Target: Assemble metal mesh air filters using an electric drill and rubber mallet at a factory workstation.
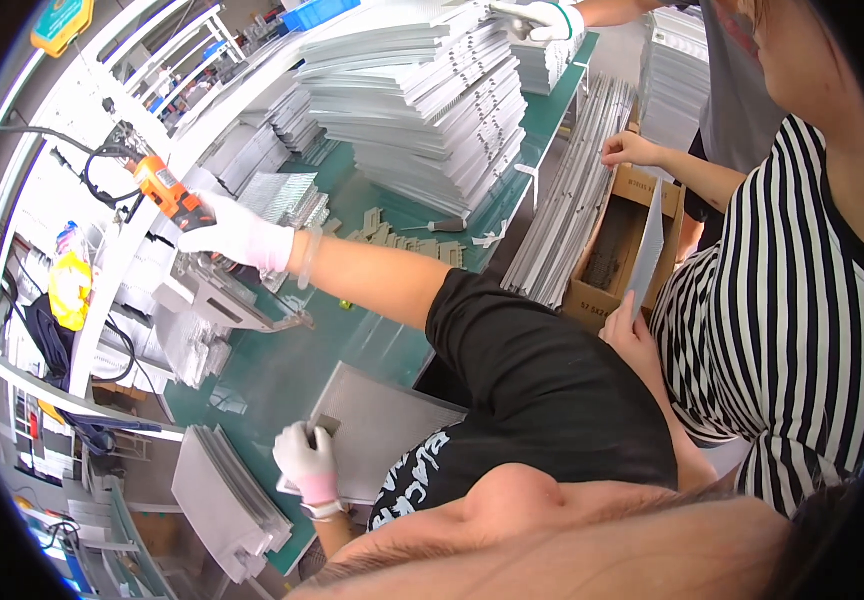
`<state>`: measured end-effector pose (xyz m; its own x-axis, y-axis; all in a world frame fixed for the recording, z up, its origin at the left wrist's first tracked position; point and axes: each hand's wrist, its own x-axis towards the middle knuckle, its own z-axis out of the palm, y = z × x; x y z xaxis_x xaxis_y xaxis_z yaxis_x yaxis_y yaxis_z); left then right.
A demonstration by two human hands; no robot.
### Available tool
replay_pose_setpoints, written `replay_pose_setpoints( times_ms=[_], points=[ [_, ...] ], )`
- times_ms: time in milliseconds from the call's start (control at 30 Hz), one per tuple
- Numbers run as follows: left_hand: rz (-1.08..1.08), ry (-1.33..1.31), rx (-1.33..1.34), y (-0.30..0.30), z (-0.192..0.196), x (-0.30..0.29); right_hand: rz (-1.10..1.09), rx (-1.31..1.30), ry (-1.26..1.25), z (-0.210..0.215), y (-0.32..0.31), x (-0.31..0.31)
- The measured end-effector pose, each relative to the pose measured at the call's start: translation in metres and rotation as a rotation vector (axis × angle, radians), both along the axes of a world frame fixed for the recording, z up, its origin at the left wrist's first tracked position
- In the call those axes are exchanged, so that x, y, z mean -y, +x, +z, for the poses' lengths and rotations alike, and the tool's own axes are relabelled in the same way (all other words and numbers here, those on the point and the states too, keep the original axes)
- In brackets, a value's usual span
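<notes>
Our right hand [237,232], gloved white, wraps its fingers around the orange power tool [164,190] above the metal fixture [214,292] on the green workbench [282,370]. Our left hand [307,460] pinches the near edge of a flat grey panel [382,440] lying on the bench. Tall stacks of grey finned panels [422,100] crowd the far end, and a person in stripes [772,330] stands beside a cardboard box [617,250]

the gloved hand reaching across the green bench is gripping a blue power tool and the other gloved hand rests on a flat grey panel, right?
Not quite: the power tool is orange, not blue. The head view shows one gloved hand gripping it over the green bench, the other gloved hand resting on the flat grey panel.
</notes>
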<state>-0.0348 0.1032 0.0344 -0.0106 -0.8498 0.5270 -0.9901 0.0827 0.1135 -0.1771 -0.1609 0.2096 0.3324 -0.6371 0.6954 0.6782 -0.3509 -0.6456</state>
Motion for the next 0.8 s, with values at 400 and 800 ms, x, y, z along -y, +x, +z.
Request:
replay_pose_setpoints(
  times_ms=[400, 800],
  points=[
    [0.089, -0.184, 0.09, -0.057, 0.019, -0.044, 0.108, -0.053, 0.079, -0.029, 0.009, -0.031],
    [0.075, -0.297, -0.014, -0.071, 0.023, -0.035, 0.283, 0.04, 0.187, -0.034, 0.011, -0.038]
  ],
)
